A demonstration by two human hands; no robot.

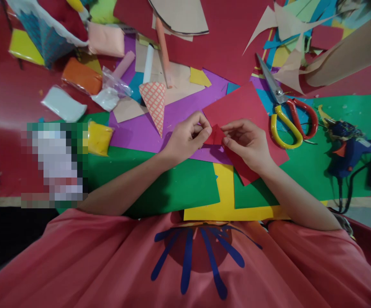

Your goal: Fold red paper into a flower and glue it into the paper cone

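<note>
A small folded piece of red paper (216, 136) is held between my two hands, with a crease showing near its middle. My left hand (189, 133) pinches its left side between thumb and fingers. On its right side, my right hand (245, 143) grips the edge with thumb and forefinger, the other fingers curled behind. Beneath the hands lies a larger red sheet (252, 107), set at an angle over purple paper (134, 132) and green paper (172, 184). To the left of my hands rests a small cone (155, 102) with a red and cream lattice pattern.
Scissors (280, 94) with yellow and red handles lie right of my hands. Farther right is a blue glue gun (347, 158) with its cord. Clay packets, including an orange one (82, 76), sit at the left. Paper scraps (288, 42) pile up at the back right.
</note>
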